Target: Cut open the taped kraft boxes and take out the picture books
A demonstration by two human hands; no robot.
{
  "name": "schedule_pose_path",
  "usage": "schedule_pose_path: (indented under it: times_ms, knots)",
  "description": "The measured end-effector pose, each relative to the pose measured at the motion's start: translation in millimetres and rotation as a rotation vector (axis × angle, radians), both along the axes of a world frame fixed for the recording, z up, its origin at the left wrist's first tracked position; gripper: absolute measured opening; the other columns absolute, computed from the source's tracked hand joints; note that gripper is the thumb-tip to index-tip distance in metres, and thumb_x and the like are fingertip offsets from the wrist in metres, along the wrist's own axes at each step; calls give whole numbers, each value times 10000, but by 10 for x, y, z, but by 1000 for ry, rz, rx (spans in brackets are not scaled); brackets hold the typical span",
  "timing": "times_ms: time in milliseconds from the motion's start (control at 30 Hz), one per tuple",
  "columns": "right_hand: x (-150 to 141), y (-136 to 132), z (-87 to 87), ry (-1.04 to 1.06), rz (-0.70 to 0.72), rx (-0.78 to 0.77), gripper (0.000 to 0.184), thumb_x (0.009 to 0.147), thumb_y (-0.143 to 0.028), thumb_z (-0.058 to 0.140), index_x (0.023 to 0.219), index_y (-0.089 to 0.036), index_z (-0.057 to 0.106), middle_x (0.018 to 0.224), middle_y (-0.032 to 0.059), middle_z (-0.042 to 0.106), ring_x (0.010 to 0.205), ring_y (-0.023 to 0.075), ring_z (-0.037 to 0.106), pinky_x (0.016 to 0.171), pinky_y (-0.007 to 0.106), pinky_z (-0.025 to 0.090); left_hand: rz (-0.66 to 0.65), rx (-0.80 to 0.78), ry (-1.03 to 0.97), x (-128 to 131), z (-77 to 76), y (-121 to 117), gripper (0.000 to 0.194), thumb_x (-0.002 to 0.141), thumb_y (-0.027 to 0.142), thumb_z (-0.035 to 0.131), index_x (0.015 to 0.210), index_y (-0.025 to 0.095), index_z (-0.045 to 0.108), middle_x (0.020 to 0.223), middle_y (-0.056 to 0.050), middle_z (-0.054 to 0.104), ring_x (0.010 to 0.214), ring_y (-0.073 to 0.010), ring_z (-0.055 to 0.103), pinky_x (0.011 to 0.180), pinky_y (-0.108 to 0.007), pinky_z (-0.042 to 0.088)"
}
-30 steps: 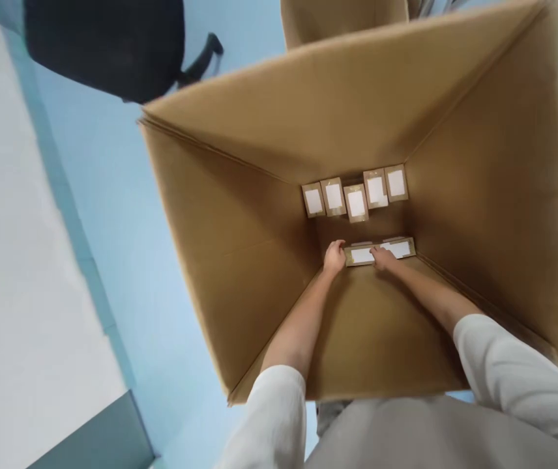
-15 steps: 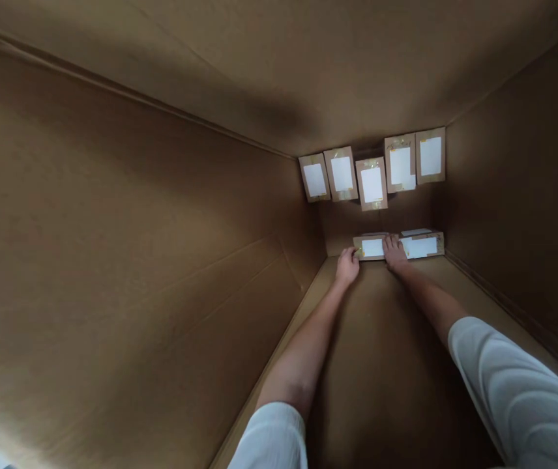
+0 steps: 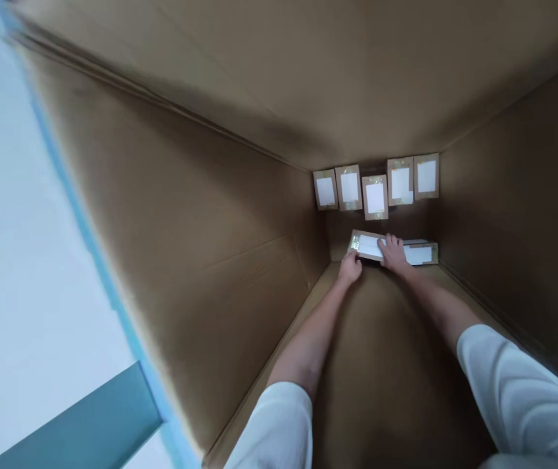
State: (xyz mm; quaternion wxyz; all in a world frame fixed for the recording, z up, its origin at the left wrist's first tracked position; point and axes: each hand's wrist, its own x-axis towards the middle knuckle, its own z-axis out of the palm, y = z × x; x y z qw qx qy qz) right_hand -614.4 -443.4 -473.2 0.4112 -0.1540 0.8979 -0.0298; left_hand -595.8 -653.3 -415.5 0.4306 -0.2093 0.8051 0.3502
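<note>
Deep inside a large cardboard carton, my left hand (image 3: 351,267) grips the near left corner of a small cardboard box (image 3: 369,246). This box bears a white label and shiny tape on its left end, and it lies slightly tilted, left end raised. Over its right end, my right hand (image 3: 393,253) presses with fingers spread across the top, hiding that end. Just right of that hand, a second labelled box (image 3: 422,253) lies by the carton's right wall. The left fingertips are partly hidden under the box edge.
Several small labelled boxes, among them a middle one (image 3: 375,197), stand in a row against the far side. Tall carton walls (image 3: 220,215) surround my arms. Outside the carton at lower left is a teal flat surface (image 3: 88,423).
The left end of the held box has risen, so it now tilts instead of lying level. My view has shifted, showing the carton's left edge and the pale area outside.
</note>
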Motion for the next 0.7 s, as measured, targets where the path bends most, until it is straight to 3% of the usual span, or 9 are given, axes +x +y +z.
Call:
schedule_pose_path:
  times_ms: [200, 400, 533, 700]
  knots:
    - [-180, -30, 1298, 92, -145, 66, 882, 791, -543, 872, 1519, -188, 523, 1616, 276, 435, 1386, 431, 410, 1158, 559, 268, -90, -32, 55, -351, 976, 50, 271, 945, 185, 665, 1188, 237, 773, 1403, -130, 719, 1347, -298, 678, 1224, -415, 491]
    - [-132, 36, 2726, 201, -427, 158, 849, 803, -601, 839, 1483, -189, 541, 1468, 242, 511, 1333, 425, 463, 1102, 530, 347, -26, 91, 259, -501, 2054, 311, 212, 907, 137, 665, 1070, 225, 768, 1276, -124, 760, 1268, -301, 716, 1185, -460, 520]
    - [76, 44, 3585, 342, -695, 136, 836, 814, -652, 802, 1457, -197, 522, 1414, 223, 540, 1317, 430, 495, 1097, 524, 380, -54, 196, 340, -461, 2798, 554, 183, 951, 128, 599, 1053, 218, 721, 1257, -123, 761, 1258, -283, 705, 1170, -462, 523]
    - [563, 174, 4441, 551, -1125, 49, 849, 795, -771, 766, 1394, -231, 501, 1424, 226, 557, 1317, 445, 510, 1093, 536, 409, -97, 273, 544, -268, 3658, 836, 232, 1019, 196, 559, 1236, 207, 640, 1408, -172, 666, 1314, -287, 652, 1186, -475, 495]
